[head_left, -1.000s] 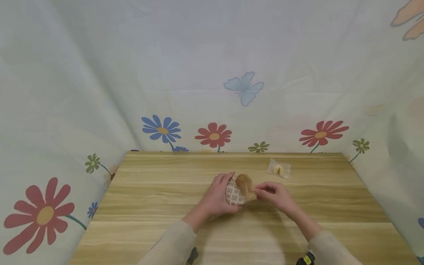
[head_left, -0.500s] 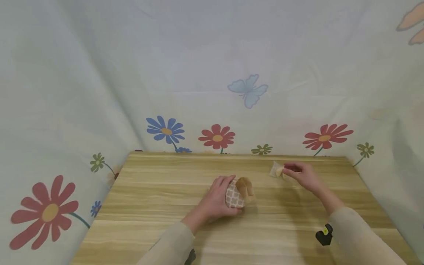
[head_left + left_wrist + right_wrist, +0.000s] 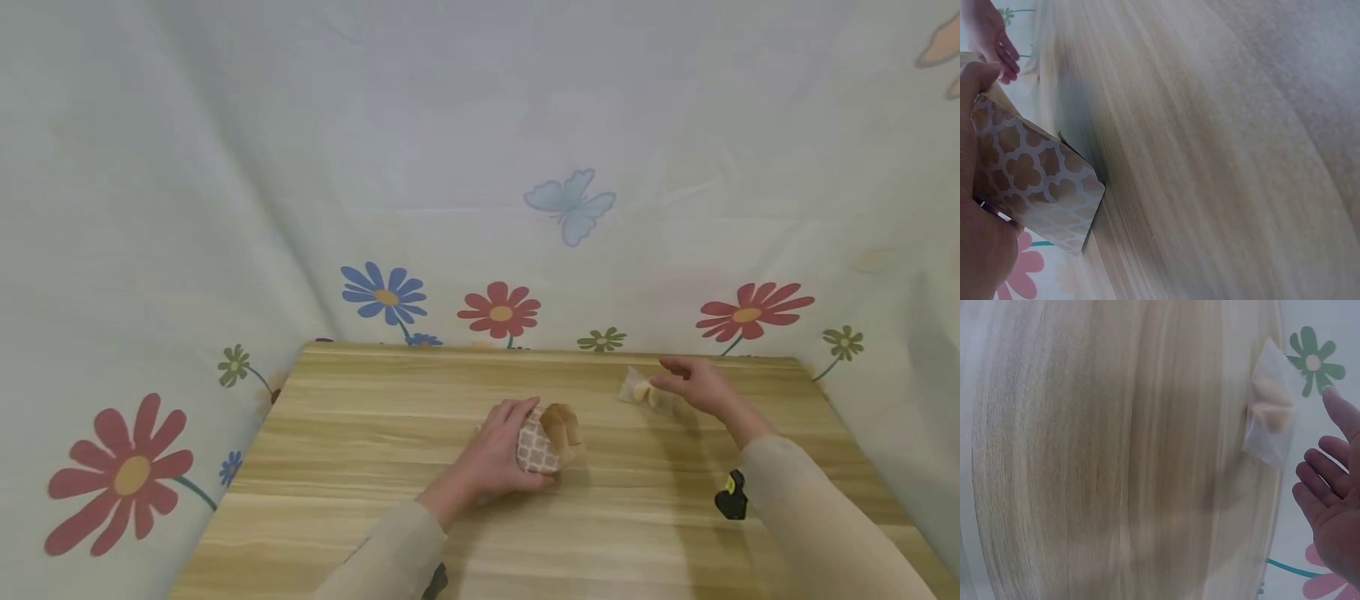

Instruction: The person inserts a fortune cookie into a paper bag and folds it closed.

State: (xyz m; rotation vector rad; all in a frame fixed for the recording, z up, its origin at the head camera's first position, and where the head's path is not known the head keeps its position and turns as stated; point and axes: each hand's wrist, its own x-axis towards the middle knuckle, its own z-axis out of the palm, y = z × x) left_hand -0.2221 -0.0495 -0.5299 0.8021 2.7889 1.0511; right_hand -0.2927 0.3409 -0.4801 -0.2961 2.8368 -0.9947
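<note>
A small brown paper bag [image 3: 536,443] with a white lattice pattern lies tilted on the table, its plain brown mouth spread toward the right. My left hand [image 3: 498,450] grips the bag from the left, thumb on the near side and fingers over the far side. The bag's flat end [image 3: 1079,206] faces the tabletop in the left wrist view. At the back right lies a fortune cookie [image 3: 647,392] in a clear wrapper. Just to the right of that packet is my right hand [image 3: 701,385], fingers loosely extended and holding nothing; the right wrist view shows a gap between them.
The wood-grain table [image 3: 375,517] meets a floral curtain [image 3: 450,208] along its back and both sides. A black device [image 3: 731,497] with a yellow mark is beside the right sleeve, and a dark piece [image 3: 435,581] shows by the left sleeve.
My right hand has left the bag's mouth and moved right and back to the wrapped cookie, now slightly beyond it with fingers spread. The left hand keeps its grip on the bag.
</note>
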